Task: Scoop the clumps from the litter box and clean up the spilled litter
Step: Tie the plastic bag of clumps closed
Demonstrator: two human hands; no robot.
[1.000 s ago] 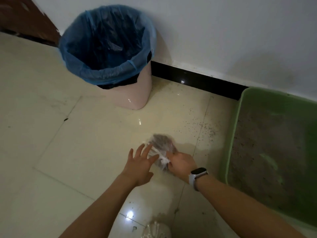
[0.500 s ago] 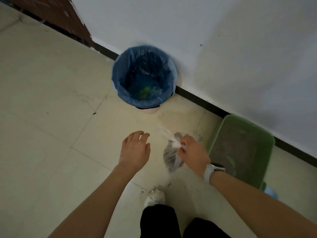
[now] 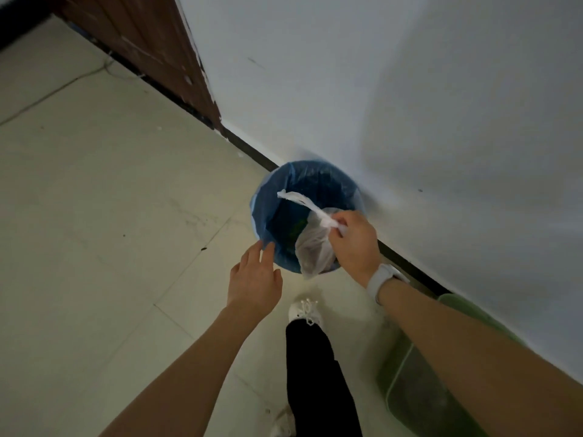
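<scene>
Above the bin's open mouth, the right hand pinches the twisted neck of a translucent plastic bag; thumb and fingers are curled tight around the knot, and a loose white tail of the neck sticks out up and to the left over the opening. The bag's body hangs below the hand, over the near right part of the rim, with dark granular matter dimly visible through the film. A white watch sits on the right wrist.

The left hand holds nothing: fingers straight and slightly spread, fingertips just at the near left edge of the bin's blue liner; contact cannot be confirmed.

The bin stands against the white wall, its far rim touching or nearly touching the black baseboard. The green litter box lies along the same wall at lower right, largely hidden by the right forearm; grey litter shows in the visible part of its basin.

Pale floor tiles lie open to the left of the bin, with a few small dark specks on them. One leg in dark trousers and a white shoe stand between the bin and the litter box, just short of the bin's near edge. A brown wooden panel closes the upper left corner.
</scene>
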